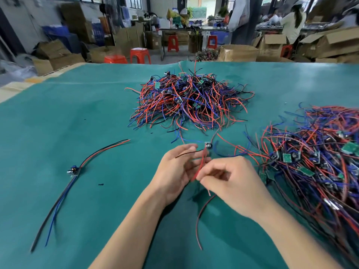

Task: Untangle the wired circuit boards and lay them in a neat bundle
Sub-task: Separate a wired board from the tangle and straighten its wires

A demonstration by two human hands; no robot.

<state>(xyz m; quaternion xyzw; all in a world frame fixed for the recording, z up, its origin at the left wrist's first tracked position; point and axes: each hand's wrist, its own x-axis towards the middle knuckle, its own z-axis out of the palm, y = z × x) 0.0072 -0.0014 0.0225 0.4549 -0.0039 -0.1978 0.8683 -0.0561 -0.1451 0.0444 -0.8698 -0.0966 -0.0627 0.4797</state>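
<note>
Wired circuit board (pixel 208 146) at 12 o'clock of our hands: left hand (pixel 174 169) and right hand (pixel 231 183) both pinch its red wire (pixel 200 166).

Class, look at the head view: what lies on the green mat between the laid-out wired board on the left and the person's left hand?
Mostly bare green mat, save one small dark scrap, between the wired board and left hand.
</note>
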